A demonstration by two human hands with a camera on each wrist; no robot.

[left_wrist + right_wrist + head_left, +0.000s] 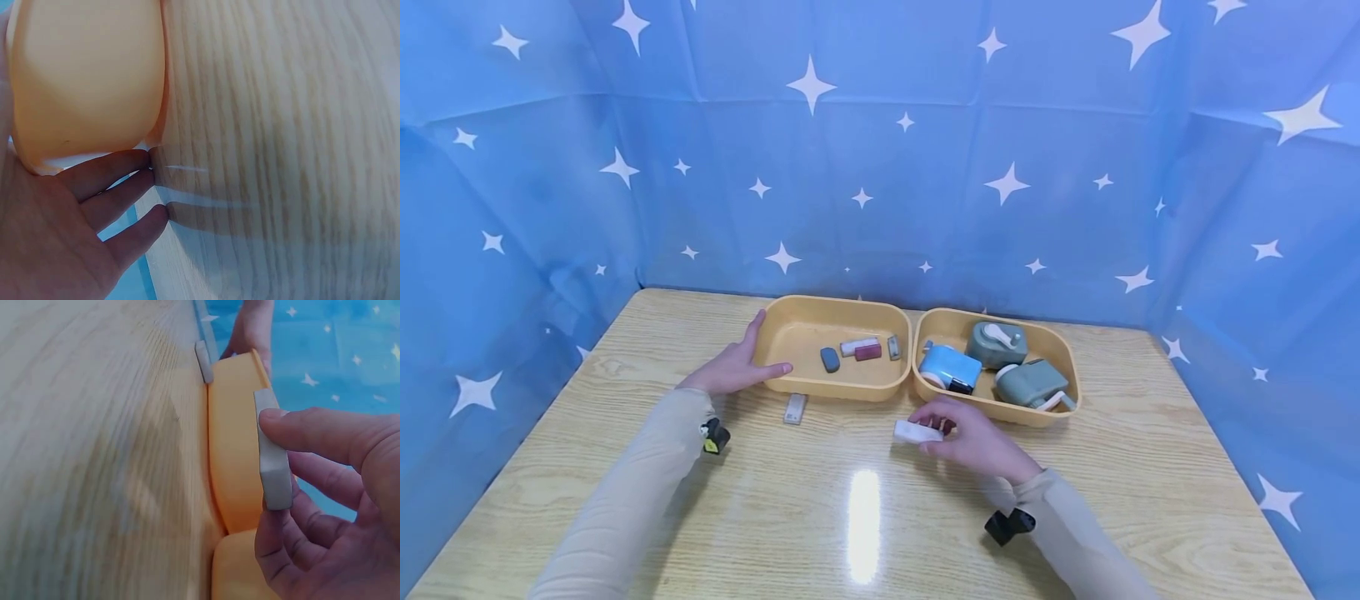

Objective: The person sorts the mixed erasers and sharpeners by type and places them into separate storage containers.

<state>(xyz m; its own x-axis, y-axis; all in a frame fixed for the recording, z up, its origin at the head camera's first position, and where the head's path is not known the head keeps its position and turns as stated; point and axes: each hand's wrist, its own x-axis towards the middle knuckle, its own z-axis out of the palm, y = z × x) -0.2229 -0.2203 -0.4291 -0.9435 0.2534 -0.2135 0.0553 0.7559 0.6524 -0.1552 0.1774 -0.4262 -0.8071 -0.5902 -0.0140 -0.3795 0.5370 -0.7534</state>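
Observation:
My right hand [966,433] pinches a white block-shaped eraser [272,450] above the table, in front of where the two trays meet. In the head view a dark red bit shows by its fingers; I cannot tell what it is. My left hand [733,367] holds the left end of the left yellow tray [850,389], thumb over the front rim and fingers along the outer wall. Inside that tray lie a blue eraser [830,360], a white eraser [850,347], a dark red eraser [868,352] and a small grey piece [893,347].
A grey-white block [794,408] lies on the table before the left tray. The right yellow tray [992,408] adjoins it and holds a blue crank pencil sharpener [951,365] and two grey-green ones [997,348]. Behind the trays hangs a blue star-patterned cloth [880,167].

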